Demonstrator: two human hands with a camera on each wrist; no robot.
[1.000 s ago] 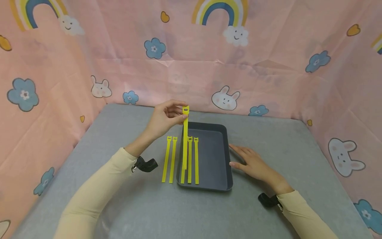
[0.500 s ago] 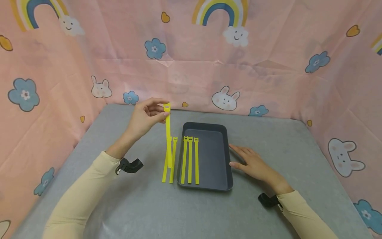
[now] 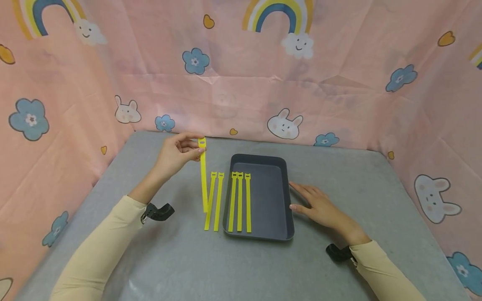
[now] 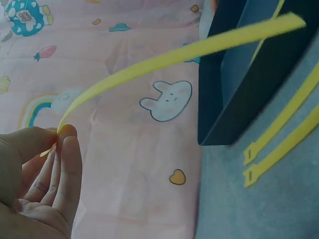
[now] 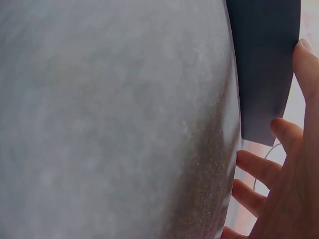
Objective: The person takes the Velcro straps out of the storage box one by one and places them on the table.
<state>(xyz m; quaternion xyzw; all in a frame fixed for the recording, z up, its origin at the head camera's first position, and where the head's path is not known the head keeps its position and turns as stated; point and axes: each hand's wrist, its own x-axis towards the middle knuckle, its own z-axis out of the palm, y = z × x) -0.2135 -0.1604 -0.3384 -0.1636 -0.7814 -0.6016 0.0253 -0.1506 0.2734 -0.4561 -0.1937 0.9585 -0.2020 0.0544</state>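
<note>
My left hand pinches a yellow hook-and-loop cable tie between thumb and fingers near its slotted head. The strap hangs down left of two more yellow cable ties lying side by side on the table. In the left wrist view the held tie bows in a long curve away from the fingertips. Three yellow cable ties lie lengthwise in the left part of a dark grey tray. My right hand is at the tray's right side, fingers extended, with the thumb right at the rim in the right wrist view.
A grey cloth covers the table. Pink patterned fabric encloses it at the back and sides. Black wrist mounts sit on both wrists below the cream sleeves.
My left hand has carried the cable tie left, from above the tray's left edge, past the two loose ties, then slightly lower. The right hand and tray have stayed put.
</note>
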